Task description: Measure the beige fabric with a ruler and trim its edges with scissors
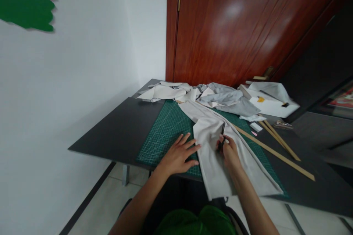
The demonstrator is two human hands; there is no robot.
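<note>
right hand, slim dark tool, soft grey cloth

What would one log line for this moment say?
left hand: flat, pinning grey fabric edge | right hand: gripping dark tool on fabric | surface: green cutting mat | nearby: wooden sticks

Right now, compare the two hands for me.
The left hand lies flat with fingers spread, on the green cutting mat at the pale fabric's edge; the right hand is closed around a dark tool, resting on the fabric. Both are bare.
</note>
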